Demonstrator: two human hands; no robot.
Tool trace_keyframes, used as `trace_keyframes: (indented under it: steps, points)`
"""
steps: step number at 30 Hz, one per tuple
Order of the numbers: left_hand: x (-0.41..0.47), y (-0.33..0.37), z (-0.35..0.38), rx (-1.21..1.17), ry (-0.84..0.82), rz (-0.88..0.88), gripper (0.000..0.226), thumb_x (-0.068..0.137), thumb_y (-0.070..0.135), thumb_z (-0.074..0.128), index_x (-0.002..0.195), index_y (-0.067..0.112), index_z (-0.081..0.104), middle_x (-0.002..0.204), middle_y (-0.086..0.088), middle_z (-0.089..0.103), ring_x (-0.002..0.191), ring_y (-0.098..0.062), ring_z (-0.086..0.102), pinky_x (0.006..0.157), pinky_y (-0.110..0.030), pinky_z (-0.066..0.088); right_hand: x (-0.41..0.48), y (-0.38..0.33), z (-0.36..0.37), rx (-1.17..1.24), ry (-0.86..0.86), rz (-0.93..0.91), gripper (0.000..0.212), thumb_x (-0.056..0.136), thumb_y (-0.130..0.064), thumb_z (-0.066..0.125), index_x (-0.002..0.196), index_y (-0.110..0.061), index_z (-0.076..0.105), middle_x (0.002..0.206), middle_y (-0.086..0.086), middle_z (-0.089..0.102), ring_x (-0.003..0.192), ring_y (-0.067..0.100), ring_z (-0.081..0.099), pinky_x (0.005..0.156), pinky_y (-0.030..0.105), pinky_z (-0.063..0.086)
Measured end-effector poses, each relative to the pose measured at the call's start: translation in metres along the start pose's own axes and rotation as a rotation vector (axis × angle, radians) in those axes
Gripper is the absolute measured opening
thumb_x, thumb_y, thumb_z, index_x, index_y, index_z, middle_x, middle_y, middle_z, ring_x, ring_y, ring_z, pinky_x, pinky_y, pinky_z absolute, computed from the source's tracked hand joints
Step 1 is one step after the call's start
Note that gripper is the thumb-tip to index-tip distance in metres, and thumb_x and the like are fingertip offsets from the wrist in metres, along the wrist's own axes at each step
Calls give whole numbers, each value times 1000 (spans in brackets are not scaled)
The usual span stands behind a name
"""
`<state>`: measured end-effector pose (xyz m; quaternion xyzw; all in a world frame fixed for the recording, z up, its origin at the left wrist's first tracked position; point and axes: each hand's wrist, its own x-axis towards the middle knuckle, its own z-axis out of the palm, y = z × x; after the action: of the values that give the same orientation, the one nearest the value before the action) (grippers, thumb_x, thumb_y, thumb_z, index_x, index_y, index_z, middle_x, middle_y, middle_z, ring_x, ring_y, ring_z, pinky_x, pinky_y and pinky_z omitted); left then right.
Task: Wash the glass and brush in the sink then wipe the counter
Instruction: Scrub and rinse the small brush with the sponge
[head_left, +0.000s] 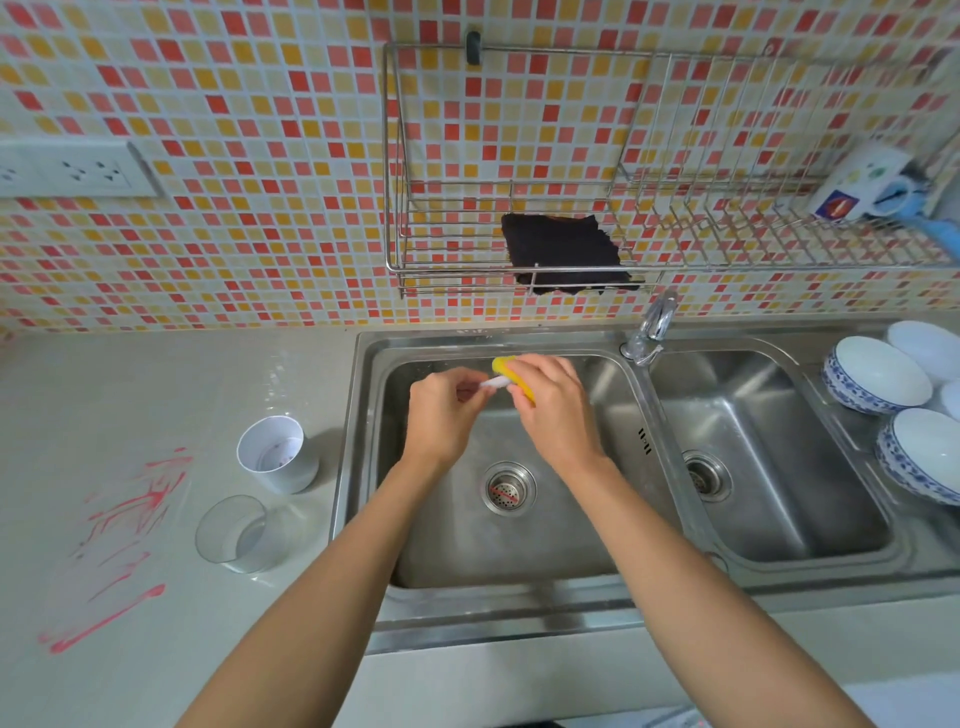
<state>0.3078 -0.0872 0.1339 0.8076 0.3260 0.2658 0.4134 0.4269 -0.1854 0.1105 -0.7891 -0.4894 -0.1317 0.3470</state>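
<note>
Over the metal sink (519, 545) my left hand (441, 413) pinches the small white brush (491, 383), and my right hand (556, 410) grips a yellow sponge (505, 365) against it. The clear round glass (236, 535) stands lower left on the pale counter (130, 374).

You hold brush (492, 383) in left hand (444, 415), sponge (506, 366) in right hand (550, 410), over left basin (519, 551) | tap (652, 332) behind, between it and right basin (779, 493) | cup (275, 460) behind glass (239, 532) on counter (156, 389) to your left | bowls (878, 374) at right | cloth (563, 252) in wall rack (447, 270) above
</note>
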Motion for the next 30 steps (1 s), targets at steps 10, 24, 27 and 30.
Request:
trace_keyframes:
  steps: [10,24,27,30]
  points:
    - [2,-2,-4,-83,104,-83,20,87,23,73,100,8,76,84,2,73,74,-2,66,77,-20,55,-2,-10,-1,69,36,271,36,83,0,62,114,-16,71,108,4,68,94,26,56,87,12,33]
    - [2,-2,-3,-52,77,-21,16,87,23,73,96,10,77,87,-1,76,78,-8,70,78,-25,57,-11,-32,-4,136,-66,217,35,86,-1,58,118,-13,68,113,1,66,99,17,53,89,1,26]
    - [-1,0,-3,-76,99,-55,16,87,26,72,93,12,76,84,2,75,73,-1,67,73,-20,54,-8,-27,-6,150,-38,246,34,87,-1,59,117,-14,69,113,1,66,99,16,56,88,-5,22]
    - [-3,3,-2,-94,119,-111,16,88,28,71,91,14,76,77,8,71,68,6,62,66,-9,48,-8,-17,-5,147,-26,377,35,85,1,59,116,-12,69,112,4,67,101,22,61,87,-4,23]
